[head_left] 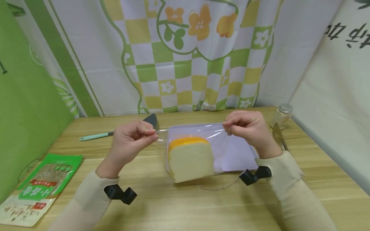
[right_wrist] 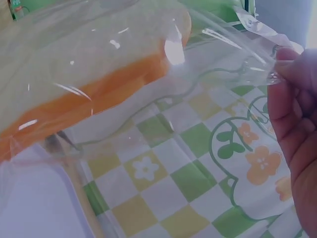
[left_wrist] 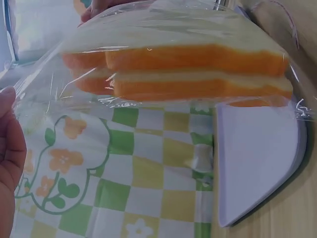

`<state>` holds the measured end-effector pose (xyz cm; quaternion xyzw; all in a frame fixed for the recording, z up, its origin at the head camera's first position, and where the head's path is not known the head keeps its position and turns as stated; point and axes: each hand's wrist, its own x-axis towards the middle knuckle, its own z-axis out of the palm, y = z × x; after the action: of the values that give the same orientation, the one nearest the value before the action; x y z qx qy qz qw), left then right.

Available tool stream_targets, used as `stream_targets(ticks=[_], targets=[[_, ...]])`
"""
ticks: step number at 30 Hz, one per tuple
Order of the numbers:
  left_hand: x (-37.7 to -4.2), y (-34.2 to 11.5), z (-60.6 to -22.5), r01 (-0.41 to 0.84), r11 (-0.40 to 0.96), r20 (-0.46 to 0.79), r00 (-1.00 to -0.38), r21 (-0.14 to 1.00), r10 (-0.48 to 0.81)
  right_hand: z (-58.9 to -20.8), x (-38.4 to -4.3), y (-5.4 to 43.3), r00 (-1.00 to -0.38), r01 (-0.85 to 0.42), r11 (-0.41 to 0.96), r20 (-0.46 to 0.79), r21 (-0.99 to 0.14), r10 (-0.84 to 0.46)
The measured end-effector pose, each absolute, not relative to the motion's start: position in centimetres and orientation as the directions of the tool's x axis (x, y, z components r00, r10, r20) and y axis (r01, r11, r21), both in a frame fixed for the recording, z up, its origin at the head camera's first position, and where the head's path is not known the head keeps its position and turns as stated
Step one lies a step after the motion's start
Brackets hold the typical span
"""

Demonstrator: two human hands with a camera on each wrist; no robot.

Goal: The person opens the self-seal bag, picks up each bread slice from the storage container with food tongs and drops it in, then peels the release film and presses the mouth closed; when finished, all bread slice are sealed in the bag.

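Observation:
Slices of bread (head_left: 192, 160) with orange crust hang in a clear plastic bag (head_left: 215, 136), over the front of a lavender tray (head_left: 242, 154). My left hand (head_left: 130, 141) pinches the bag's upper left edge between thumb and forefinger. On the other side, my right hand (head_left: 248, 130) pinches the upper right edge, so the plastic is stretched between them. In the left wrist view, stacked bread slices (left_wrist: 198, 74) show through the film. The right wrist view has the fingers gathering a corner of the bag.
A spatula (head_left: 96, 136) with a mint handle lies at the back left. Nearer the left edge is a green food pouch (head_left: 43, 186). A glass jar (head_left: 281, 115) with a metal lid and a metal utensil (head_left: 278, 136) are on the right. A patterned curtain (head_left: 190, 73) hangs behind the table.

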<state>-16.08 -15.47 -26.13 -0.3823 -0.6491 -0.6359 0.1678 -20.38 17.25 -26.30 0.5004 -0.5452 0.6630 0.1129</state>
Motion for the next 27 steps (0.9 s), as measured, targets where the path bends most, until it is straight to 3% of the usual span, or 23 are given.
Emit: stream_targets(ticks=[5,12,18,21,25,27], targets=[[-15.8,-15.2,-25.6,0.775,-0.020,0.745,-0.600,0.632,0.293,-26.3,-20.6,17.5,-0.487,-0.721,-0.344,0.793,-0.601,-0.366],[-15.9,-13.5,-23.9,0.730,0.105,0.666,-0.664,0.675,0.339,-27.4,-21.3,18.9,-0.595,-0.638,-0.302,0.703,-0.708,-0.390],[-15.9,-11.7,-22.1,0.659,0.208,0.547,-0.729,0.723,0.411,-26.4,-21.3,18.3,-0.675,-0.635,-0.005,0.558,-0.772,-0.483],[-15.9,-10.9,-21.1,0.633,0.240,0.497,-0.746,0.736,0.444,-24.3,-21.0,16.1,-0.604,-0.712,0.098,0.535,-0.695,-0.591],[-15.7,-9.9,-20.4,0.622,0.235,0.480,-0.749,0.747,0.457,-21.9,-20.3,12.6,-0.431,-0.809,0.051,0.531,-0.586,-0.729],[-15.6,-9.6,-20.2,0.619,0.229,0.481,-0.752,0.751,0.451,-21.2,-19.9,11.3,-0.393,-0.838,0.059,0.527,-0.542,-0.753]])
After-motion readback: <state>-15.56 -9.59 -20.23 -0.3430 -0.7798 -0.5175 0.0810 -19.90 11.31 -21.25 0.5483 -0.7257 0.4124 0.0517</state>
